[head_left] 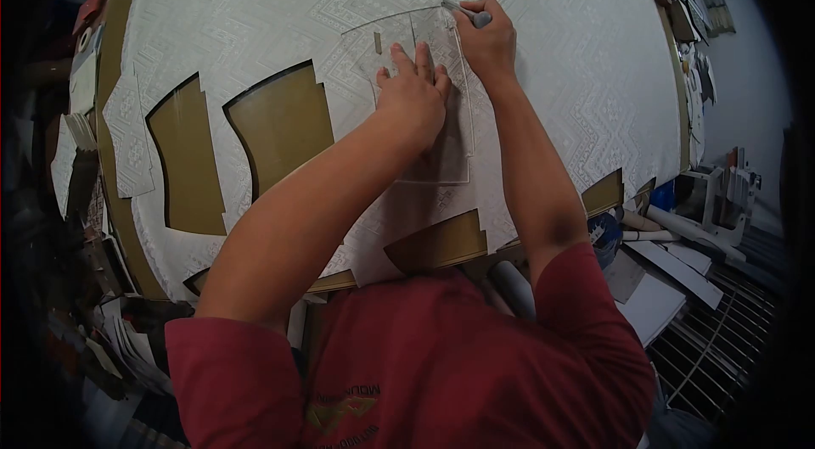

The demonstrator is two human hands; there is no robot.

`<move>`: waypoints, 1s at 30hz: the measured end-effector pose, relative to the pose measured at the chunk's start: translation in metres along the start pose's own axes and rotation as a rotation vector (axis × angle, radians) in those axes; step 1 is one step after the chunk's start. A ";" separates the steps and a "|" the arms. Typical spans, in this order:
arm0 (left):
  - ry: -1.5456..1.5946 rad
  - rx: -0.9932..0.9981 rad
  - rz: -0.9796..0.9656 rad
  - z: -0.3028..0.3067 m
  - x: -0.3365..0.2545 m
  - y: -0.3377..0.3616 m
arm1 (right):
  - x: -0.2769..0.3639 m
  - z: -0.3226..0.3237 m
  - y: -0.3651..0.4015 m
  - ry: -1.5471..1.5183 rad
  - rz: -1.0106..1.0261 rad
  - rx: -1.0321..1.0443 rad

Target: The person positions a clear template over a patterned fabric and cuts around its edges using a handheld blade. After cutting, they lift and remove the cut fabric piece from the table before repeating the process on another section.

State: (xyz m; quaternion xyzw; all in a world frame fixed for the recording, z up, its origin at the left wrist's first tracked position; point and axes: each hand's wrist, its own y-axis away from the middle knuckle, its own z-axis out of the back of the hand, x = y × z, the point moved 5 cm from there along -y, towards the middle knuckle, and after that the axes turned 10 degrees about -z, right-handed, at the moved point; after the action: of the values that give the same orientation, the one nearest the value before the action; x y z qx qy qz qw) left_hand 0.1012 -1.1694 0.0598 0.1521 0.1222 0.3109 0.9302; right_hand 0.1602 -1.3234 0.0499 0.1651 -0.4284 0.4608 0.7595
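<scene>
My left hand [412, 97] lies flat with spread fingers on a clear template [458, 143], pressing it onto the pale patterned sheet [543, 109]. The template has a curved top edge, straight sides and a small slot near its upper left. At its upper right corner, my right hand [491, 37] is closed around a small cutting knife [480, 19] with a rounded grey handle. The knife's silvery tip meets the sheet at the template's edge. A dark line follows the template's curved top. My right fingers partly hide the knife.
Left of my hands, two cut-out openings [284, 126] show the olive-brown table surface. Another opening [441, 241] lies near the front edge. A loose cut piece [130, 135] rests at the far left. Stacked scraps [81, 131] line the left side; a wire rack [713, 347] stands lower right.
</scene>
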 end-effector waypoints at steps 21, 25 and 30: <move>-0.035 -0.043 0.027 -0.012 0.000 -0.001 | 0.030 -0.084 -0.113 0.017 0.270 1.280; -0.062 -0.122 0.030 -0.012 0.001 -0.001 | 0.088 -0.115 -0.063 -0.117 0.423 1.398; -0.029 0.036 0.005 0.000 0.001 0.002 | 0.112 -0.130 -0.034 -0.015 0.570 1.361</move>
State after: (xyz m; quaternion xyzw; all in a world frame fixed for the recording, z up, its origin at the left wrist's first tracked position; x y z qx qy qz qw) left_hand 0.1013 -1.1674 0.0608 0.1738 0.1138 0.3086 0.9282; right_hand 0.2767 -1.1948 0.0693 0.4854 -0.0792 0.8028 0.3369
